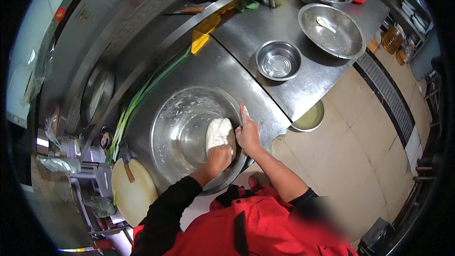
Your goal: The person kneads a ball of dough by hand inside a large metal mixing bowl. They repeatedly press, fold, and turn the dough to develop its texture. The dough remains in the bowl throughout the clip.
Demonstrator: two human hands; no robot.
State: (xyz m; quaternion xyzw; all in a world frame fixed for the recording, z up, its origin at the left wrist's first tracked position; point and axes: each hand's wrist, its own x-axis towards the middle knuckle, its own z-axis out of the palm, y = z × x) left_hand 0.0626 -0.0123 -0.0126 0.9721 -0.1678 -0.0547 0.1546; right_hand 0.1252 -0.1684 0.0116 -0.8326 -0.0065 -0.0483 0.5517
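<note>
A large stainless steel basin stands on the metal worktop, its inner wall streaked with white residue. An oblong lump of white dough lies inside it, against the right side. My left hand is curled into a fist and presses on the near end of the dough, hiding that part. With my right hand I grip the basin's right rim, the thumb or a finger pointing up along it. White residue shows on that hand.
Long green scallions lie left of the basin, by a round chopping board with a cleaver. A small steel bowl and a wide steel bowl holding a spoon stand farther right. Below the worktop edge sits a pan of yellowish liquid.
</note>
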